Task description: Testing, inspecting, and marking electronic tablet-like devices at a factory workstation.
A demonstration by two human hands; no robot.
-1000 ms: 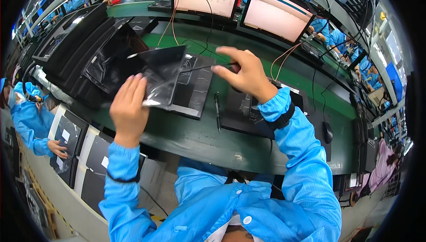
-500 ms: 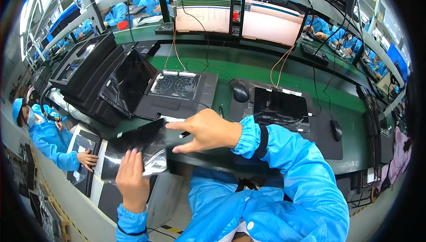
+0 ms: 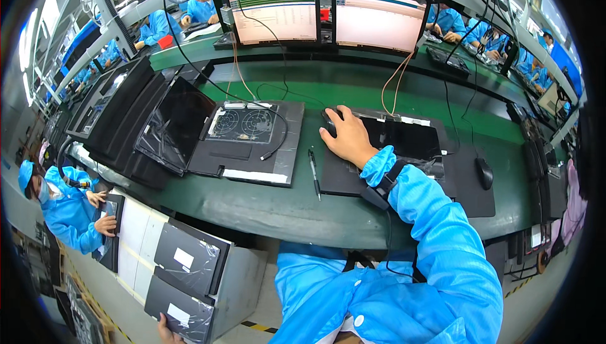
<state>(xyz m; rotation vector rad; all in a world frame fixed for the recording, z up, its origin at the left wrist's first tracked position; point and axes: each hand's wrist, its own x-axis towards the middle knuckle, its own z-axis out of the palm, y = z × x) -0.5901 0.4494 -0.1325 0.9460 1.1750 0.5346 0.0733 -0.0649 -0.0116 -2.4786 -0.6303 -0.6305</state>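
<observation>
1. Green assembly bench [image 3: 391, 101] runs across the room, two lit monitors [image 3: 328, 16] at 12 o'clock, other workers in blue suits behind and at 9 o'clock.
2. Changed since a second ago: the shiny bagged panel that both hands held over the bench is gone from the bench; bagged dark panels [image 3: 189, 262] now sit in a grey bin at 7 o'clock, below the bench edge.
3. Right hand [image 3: 347, 139] has left the panel and now lies curled, palm down, over a black mouse [image 3: 329, 120] at centre, fingers wrapped loosely on it, not clamped.
4. Left hand [image 3: 165, 331] barely shows at 7 o'clock, bottom edge, fingertips touching the lowest bagged panel; how far open, cannot tell.
5. Open laptop with fan base exposed [image 3: 243, 129] sits at 10 o'clock of the mouse, untouched; pen [image 3: 314, 170] lies between it and the dark mat [image 3: 404, 154].
6. My read: panel stowing looks finished or nearly so; work shifts to the mouse and screens.
</observation>
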